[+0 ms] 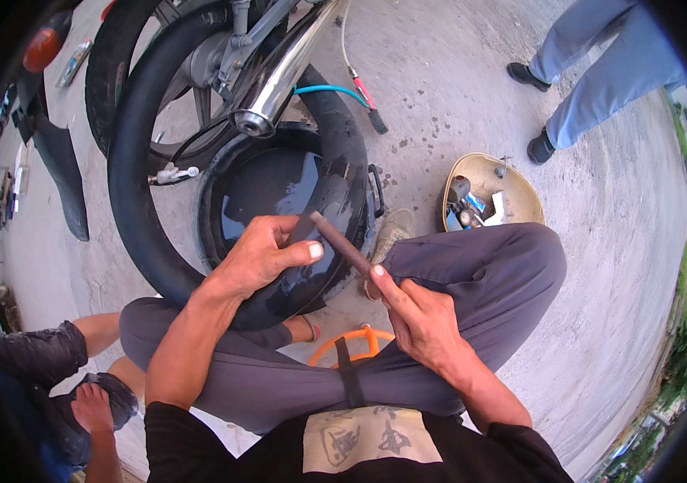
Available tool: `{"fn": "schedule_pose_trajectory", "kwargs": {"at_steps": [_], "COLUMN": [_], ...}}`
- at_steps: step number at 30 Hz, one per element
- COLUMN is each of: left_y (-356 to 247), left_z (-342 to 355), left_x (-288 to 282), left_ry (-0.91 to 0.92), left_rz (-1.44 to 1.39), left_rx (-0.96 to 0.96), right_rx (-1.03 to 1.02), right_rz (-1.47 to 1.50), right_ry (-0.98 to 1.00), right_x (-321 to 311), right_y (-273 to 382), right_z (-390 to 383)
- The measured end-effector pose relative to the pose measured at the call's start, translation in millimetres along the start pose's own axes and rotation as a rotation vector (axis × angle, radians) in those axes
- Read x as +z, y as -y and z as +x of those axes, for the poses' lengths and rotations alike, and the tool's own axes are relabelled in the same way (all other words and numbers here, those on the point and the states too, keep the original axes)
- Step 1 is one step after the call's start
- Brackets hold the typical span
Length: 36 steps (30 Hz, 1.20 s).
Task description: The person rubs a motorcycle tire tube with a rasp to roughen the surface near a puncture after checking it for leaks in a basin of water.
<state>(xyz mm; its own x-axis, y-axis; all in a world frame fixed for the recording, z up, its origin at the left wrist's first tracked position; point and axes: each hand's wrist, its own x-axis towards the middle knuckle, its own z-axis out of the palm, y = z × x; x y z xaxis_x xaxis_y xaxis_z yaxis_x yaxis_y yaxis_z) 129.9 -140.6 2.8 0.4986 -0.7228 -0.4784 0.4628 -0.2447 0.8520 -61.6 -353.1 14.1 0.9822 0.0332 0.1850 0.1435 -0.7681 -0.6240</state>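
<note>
An inflated black inner tube [136, 173] stretches from the motorcycle down across my lap. My left hand [255, 256] grips its near right part, with the thumb on top and the other fingers partly hidden behind. In my right hand [422, 318] is a slim, rust-brown file [343, 244], held by its near end with the index finger laid along it. The file's far tip rests on or just over the tube, beside my left thumb. Wet patches shine on the rubber. Beneath the tube stands a black basin [208, 197] of water.
A chrome exhaust pipe [279, 92] and a tyre [102, 88] are just beyond the basin. A brush [377, 121] lies on the concrete. To the right sits a tan bowl [530, 189] of small items. One person stands at upper right; another is close on my left.
</note>
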Motion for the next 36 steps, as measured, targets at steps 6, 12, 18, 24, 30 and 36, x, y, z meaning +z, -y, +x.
{"fn": "schedule_pose_trajectory", "kwargs": {"at_steps": [6, 12, 18, 24, 30, 36], "left_y": [-1.0, -8.9, -7.1, -4.6, 1.1, 1.6], "left_z": [0.0, -2.2, -2.2, -3.6, 2.6, -4.4], "left_x": [-6.7, -3.2, -5.0, -10.6, -11.2, -8.8], "left_ry": [0.011, -0.008, -0.007, -0.03, 0.036, -0.012], "left_rz": [0.012, 0.007, 0.001, 0.061, 0.033, -0.007], "left_rx": [-0.018, -0.049, -0.027, -0.018, -0.003, 0.006], "right_rx": [0.007, 0.001, 0.016, -0.039, 0.016, 0.018], "right_rz": [-0.003, 0.212, 0.111, -0.015, 0.029, 0.008], "right_ry": [0.037, -0.182, -0.025, 0.031, 0.021, 0.075], "right_x": [3.8, -7.2, -1.3, 5.0, 1.5, 0.5], "right_y": [6.6, -0.6, 1.3, 7.0, 3.9, 5.4], "right_z": [37.7, 20.5, 7.2, 32.2, 15.7, 12.4]}}
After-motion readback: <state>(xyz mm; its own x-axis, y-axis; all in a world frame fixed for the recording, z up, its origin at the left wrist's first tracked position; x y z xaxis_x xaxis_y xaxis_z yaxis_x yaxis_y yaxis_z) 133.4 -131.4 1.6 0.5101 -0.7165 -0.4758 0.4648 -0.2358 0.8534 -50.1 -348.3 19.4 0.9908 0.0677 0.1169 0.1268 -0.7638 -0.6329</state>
